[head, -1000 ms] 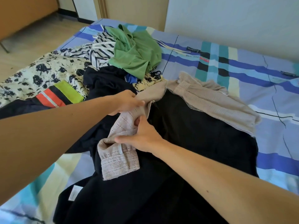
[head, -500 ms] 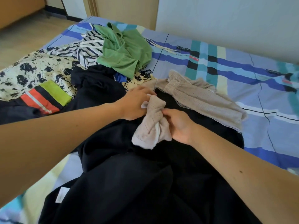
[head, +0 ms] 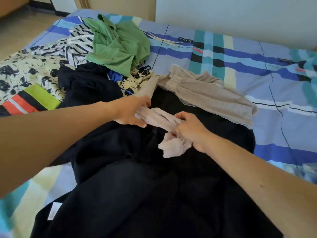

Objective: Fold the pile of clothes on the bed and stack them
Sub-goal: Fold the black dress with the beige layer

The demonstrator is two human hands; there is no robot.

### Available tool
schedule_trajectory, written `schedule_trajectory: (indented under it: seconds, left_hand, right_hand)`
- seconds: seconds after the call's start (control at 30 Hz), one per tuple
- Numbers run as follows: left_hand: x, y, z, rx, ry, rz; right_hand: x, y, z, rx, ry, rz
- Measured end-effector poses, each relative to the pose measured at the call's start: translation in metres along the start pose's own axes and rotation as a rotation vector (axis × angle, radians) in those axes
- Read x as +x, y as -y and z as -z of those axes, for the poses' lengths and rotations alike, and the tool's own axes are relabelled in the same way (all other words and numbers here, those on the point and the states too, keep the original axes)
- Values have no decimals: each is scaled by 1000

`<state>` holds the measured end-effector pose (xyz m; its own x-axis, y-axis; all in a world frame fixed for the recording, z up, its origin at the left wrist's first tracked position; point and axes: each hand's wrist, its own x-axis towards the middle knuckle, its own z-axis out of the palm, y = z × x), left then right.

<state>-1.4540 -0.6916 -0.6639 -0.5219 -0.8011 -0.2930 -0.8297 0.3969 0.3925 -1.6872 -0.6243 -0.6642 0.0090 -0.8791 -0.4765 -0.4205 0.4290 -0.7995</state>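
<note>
A beige knit garment (head: 205, 93) lies across a large black garment (head: 145, 194) on the bed. One of its sleeves is bunched between my hands. My left hand (head: 132, 111) grips the sleeve near its upper part. My right hand (head: 190, 129) pinches the sleeve's lower part, with the cuff hanging below my fingers. A pile of unfolded clothes sits at the back left: a green top (head: 118, 47), a striped piece (head: 77, 45), a floral cream piece (head: 25, 69) and a dark piece with red and lime stripes (head: 32, 100).
The bed has a blue, teal and pale yellow plaid sheet (head: 257, 66). A white wall runs behind the bed at the right. Wooden floor shows at the far left. A teal cloth (head: 307, 79) lies at the right edge.
The camera view shifted a little. My hands moved apart, stretching the bunched beige sleeve out between them; my right hand slid down and right toward the cuff.
</note>
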Motion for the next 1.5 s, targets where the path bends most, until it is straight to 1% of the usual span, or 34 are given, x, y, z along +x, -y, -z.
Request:
schedule_trajectory:
  seconds: [0.03, 0.07, 0.13, 0.2, 0.3, 0.37, 0.43, 0.47, 0.57, 0.6, 0.67, 0.73, 0.8, 0.87, 0.9, 0.93, 1.0, 1.07, 1.17, 1.23, 1.27, 1.33, 1.37, 1.43, 1.47, 1.5]
  left_hand:
    - [1, 6, 5, 115, 30, 25]
    - [4, 10, 10, 241, 37, 42]
    - [12, 13, 20, 491, 36, 49]
    - [24, 12, 30, 615, 22, 41]
    - [42, 11, 44, 594, -3, 73]
    - [51, 13, 51, 620, 6, 48]
    - [57, 15, 54, 612, 8, -46]
    - [59, 15, 55, 572, -15, -104]
    - [65, 6, 51, 418, -94, -255]
    - [68, 3, 48, 393, -87, -285]
    - [71, 0, 40, 409, -3, -288]
    - [75, 0, 36, 500, 98, -223]
    - [78, 0, 37, 559, 136, -174]
    - [85, -1, 41, 654, 151, -141]
    - [87, -2, 42, 683, 153, -118]
    - [88, -4, 42, 668, 147, -96]
    - [91, -3, 41, 518, 88, -29]
    - [95, 3, 43, 348, -29, 47]
    - [99, 9, 56, 43, -172, 112]
    - [102, 11, 66, -163, -249, 149]
    - [105, 11, 69, -185, -287, 156]
    - [115, 9, 68, -104, -342, 172]
    - [121, 6, 65, 6, -354, 193]
    - [136, -4, 51, 336, -325, 270]
    - [145, -10, 42, 471, -275, 306]
    - [154, -16, 33, 531, -233, 322]
  right_hand:
    - [3, 6, 20, 9, 11, 6]
    - [6, 11, 39, -46, 15, 22]
    - [10, 15, 73, -248, 39, 36]
    - [16, 13, 96, -414, 53, 5]
    - [27, 7, 119, -487, 18, -52]
    - [38, 1, 135, -432, 13, -88]
    - [48, -10, 152, -361, -6, -115]
    - [52, -17, 161, -308, -29, -112]
    - [59, -36, 185, -60, -147, -110]
    - [60, -41, 194, -32, -193, -109]
    - [61, -49, 212, -88, -249, -133]
    - [59, -56, 229, -76, -175, -249]
    - [55, -62, 241, -75, -63, -406]
    - [53, -71, 247, -150, -44, -553]
    - [51, -75, 246, -157, -48, -586]
    - [50, -77, 244, -144, -38, -560]
    - [52, -81, 241, -91, 29, -393]
    - [56, -79, 241, 13, -2, -220]
    - [68, -66, 245, 186, -215, -5]
    - [77, -55, 250, 225, -333, 67]
    - [82, -52, 253, 187, -389, 93]
    - [94, -49, 259, 0, -480, 106]
    - [100, -50, 261, -141, -519, 90]
    - [113, -56, 258, -479, -543, 26]
    - [119, -59, 254, -608, -508, 7]
    - [124, -62, 248, -680, -457, 0]
